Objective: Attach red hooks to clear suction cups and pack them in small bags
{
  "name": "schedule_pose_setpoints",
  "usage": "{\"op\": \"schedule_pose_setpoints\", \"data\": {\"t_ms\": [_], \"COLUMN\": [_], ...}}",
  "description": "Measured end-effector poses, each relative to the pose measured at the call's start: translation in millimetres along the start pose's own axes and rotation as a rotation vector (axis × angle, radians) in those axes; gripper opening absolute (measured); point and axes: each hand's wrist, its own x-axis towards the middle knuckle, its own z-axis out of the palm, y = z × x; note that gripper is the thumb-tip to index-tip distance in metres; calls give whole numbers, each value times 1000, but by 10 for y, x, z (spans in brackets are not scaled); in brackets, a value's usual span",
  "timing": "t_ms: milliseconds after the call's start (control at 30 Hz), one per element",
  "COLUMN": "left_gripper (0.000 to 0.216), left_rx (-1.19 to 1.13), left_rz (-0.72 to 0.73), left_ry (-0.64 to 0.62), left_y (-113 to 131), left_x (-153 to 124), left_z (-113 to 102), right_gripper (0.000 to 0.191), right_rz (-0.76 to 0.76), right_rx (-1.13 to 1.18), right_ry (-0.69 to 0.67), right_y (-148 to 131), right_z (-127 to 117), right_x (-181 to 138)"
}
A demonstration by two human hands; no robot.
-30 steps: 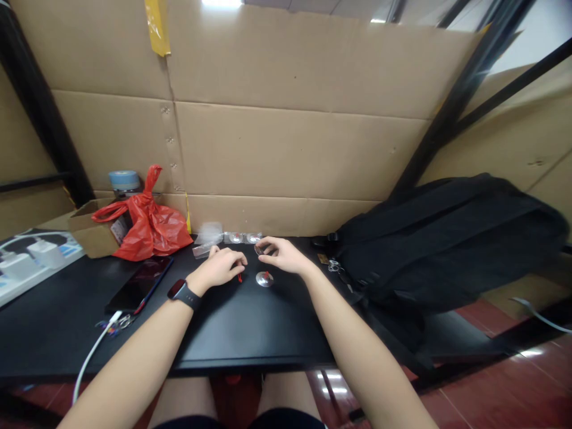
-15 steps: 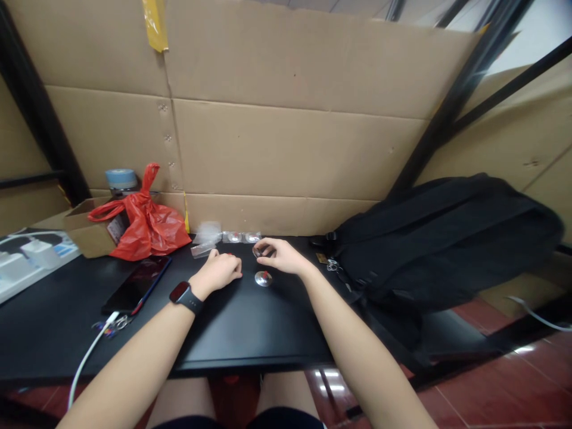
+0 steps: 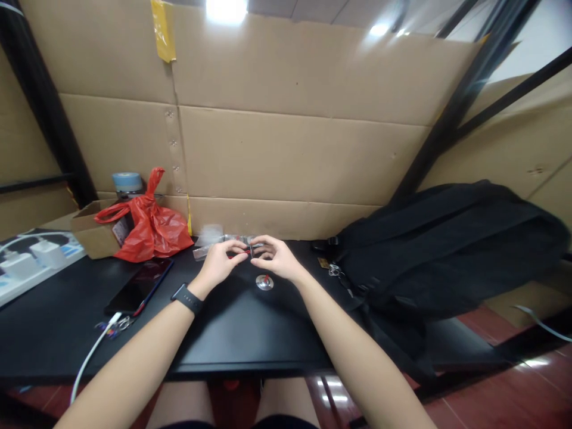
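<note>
My right hand point(image 3: 277, 257) pinches a small metal cymbal point(image 3: 251, 251) by its edges, turned edge-on and raised above the black table. My left hand point(image 3: 218, 262) is close on the other side, its thumb and fingers closed on a thin red strap point(image 3: 246, 252) at the cymbal's middle. Fingers hide part of both. Just below the hands, a second shiny cymbal point(image 3: 264, 282) with a red strap at its centre lies flat on the table. Behind the hands, small clear plastic packets point(image 3: 210, 233) rest near the cardboard wall, partly covered.
A red plastic bag point(image 3: 154, 232), a cardboard box point(image 3: 92, 232) and a blue-lidded container point(image 3: 127, 182) stand at left. Nearer lie a phone point(image 3: 139, 287) on a white cable and a power strip point(image 3: 31, 271). A black backpack point(image 3: 451, 250) takes up the right side.
My left hand has lifted from the table and moved right to meet my right hand. The held cymbal has turned edge-on between them. The view has tilted up slightly.
</note>
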Motion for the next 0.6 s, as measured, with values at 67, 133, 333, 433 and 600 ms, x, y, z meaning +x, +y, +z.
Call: {"op": "schedule_pose_setpoints", "data": {"t_ms": [67,133,333,433,600], "left_gripper": [15,12,8,8,7], "left_rx": [14,39,91,104,175], "left_rz": [6,26,96,102,84], "left_ry": [2,3,136,139,137], "left_y": [15,22,-9,-7,-19], "left_x": [-6,-11,-19,-17,-26], "left_z": [15,31,78,87,104], "right_gripper": [46,46,46,42,44], "right_rz": [-14,-26,-38,-45,-53], "right_rx": [11,17,36,48,69], "right_ry": [9,18,58,83,93], "right_y": [4,5,-19,-14,4], "right_z": [31,62,138,148,145], "right_x": [2,5,12,16,18]}}
